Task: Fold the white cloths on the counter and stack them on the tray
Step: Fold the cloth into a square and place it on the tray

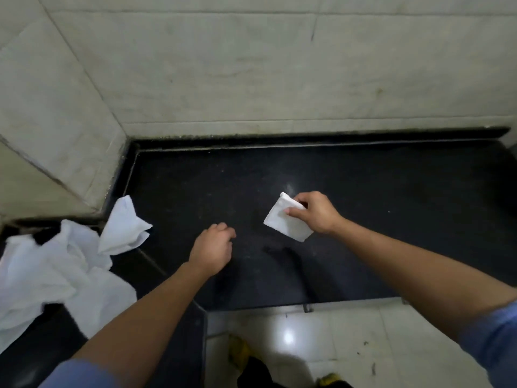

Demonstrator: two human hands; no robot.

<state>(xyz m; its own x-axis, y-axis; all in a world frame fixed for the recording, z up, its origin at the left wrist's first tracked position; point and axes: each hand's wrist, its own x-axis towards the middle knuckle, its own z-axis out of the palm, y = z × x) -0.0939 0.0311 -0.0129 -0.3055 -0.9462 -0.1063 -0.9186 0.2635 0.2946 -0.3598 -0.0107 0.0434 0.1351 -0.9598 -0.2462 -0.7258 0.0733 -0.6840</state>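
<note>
One folded cloth [282, 222] tight in the right grip [314, 212]; left grip [214, 247] slack, empty, crumpled cloths [70, 264] to its left.

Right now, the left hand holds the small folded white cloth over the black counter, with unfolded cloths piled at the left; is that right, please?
Not quite: the head view shows the right hand pinching the folded white cloth; the left hand holds nothing. The unfolded cloths are indeed piled at the left.
</note>
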